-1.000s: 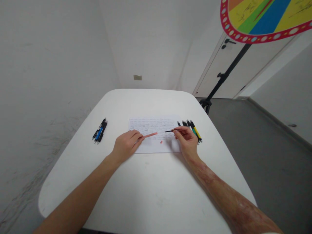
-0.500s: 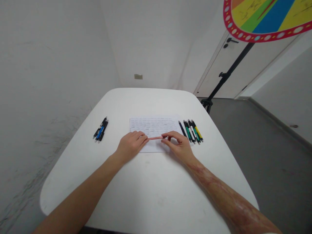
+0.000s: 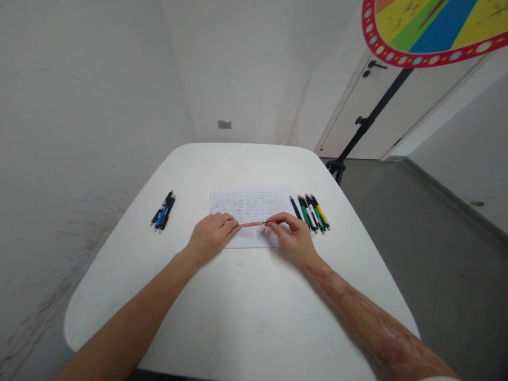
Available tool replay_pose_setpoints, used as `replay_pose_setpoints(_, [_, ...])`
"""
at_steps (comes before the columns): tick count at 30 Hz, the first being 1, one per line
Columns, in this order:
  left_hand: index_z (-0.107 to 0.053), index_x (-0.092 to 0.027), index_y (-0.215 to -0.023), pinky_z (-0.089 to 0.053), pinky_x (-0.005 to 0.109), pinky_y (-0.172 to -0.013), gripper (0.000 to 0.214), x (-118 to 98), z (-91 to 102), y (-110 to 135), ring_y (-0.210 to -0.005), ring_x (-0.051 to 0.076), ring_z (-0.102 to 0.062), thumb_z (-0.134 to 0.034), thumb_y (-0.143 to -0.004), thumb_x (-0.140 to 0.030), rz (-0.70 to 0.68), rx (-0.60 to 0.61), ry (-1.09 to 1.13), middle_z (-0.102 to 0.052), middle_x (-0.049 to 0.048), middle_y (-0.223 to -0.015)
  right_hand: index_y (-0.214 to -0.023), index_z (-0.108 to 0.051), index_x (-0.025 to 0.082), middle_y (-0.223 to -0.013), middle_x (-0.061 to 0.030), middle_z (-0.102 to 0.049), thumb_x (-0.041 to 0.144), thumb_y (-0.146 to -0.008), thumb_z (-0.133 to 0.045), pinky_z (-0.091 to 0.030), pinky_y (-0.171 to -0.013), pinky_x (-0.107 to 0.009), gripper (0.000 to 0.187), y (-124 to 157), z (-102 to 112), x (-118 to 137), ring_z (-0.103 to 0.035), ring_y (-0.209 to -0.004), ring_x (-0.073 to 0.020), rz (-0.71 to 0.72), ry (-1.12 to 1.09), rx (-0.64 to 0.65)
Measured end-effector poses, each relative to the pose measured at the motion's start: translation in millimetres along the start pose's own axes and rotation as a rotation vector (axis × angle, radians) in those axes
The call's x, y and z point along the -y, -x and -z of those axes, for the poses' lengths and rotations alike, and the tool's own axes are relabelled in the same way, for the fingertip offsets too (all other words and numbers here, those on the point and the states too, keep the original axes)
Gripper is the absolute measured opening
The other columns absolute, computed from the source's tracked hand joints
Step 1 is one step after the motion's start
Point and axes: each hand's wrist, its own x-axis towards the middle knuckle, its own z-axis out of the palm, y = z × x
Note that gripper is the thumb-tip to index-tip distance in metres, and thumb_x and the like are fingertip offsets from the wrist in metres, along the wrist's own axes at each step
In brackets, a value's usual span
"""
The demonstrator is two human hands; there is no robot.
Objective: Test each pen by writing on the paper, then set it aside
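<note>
Over a sheet of paper with handwritten lines [image 3: 250,203], my left hand [image 3: 212,234] is closed on a slim pink pen barrel [image 3: 251,224], which points right and lies nearly level. The barrel's left end is hidden under my fingers. At its right end, my right hand [image 3: 291,233] pinches a thin dark piece [image 3: 270,221] between thumb and fingertips; this looks like a pen's inner part, but it is too small to tell. A small pinkish spot shows below the barrel's end, unclear in kind.
Several pens [image 3: 313,212] in green, white, yellow and black lie right of the paper. Another group of black and blue pens [image 3: 163,212] lies at the left of the white table [image 3: 246,307]. Beyond the right edge stands a colourful wheel [image 3: 434,32] on a black stand [image 3: 369,119].
The dark piece in my right hand now shows more clearly, apart from the barrel's right end. My left hand keeps its hold on the barrel. The view has shifted slightly.
</note>
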Motion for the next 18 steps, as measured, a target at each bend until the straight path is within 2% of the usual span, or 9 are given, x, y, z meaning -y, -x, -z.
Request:
replay_pose_setpoints(8, [-0.074,-0.02,-0.106,-0.05,0.036,-0.075,0.029,-0.2,-0.9,-0.3,-0.087,0.02,-0.069,-0.051,-0.117,-0.034,-0.003,0.018,-0.013,-0.078,0.0071,-0.1,-0.089,-0.085,0.027,-0.09,-0.0035,-0.084,0.038,-0.088,-0.083,-0.058,-0.089,-0.043,0.011,-3.5,1.6,-11.3,-0.075,-0.087,-0.0238,-0.119,-0.086,0.009])
replay_pose_setpoints(14, [-0.073,-0.019,-0.107,-0.05,0.035,-0.076,0.028,-0.8,-1.3,-0.8,-0.086,0.02,-0.069,-0.051,-0.117,-0.033,-0.022,0.016,-0.024,-0.078,0.0068,-0.101,-0.091,-0.085,0.026,-0.091,-0.0041,-0.084,0.037,-0.087,-0.082,-0.058,-0.091,-0.044,0.012,-3.4,1.3,-14.8,-0.075,-0.089,-0.0242,-0.143,-0.139,-0.008])
replay_pose_setpoints(18, [-0.072,-0.018,-0.107,-0.05,0.036,-0.078,0.028,-0.9,-0.4,-1.6,-0.088,0.021,-0.069,-0.051,-0.117,-0.032,-0.037,-0.007,0.0,-0.078,0.0071,-0.1,-0.09,-0.085,0.026,-0.092,-0.0043,-0.084,0.037,-0.088,-0.082,-0.057,-0.091,-0.044,0.011,-1.4,1.5,-8.9,-0.074,-0.089,-0.0243,-0.113,-0.053,-0.034])
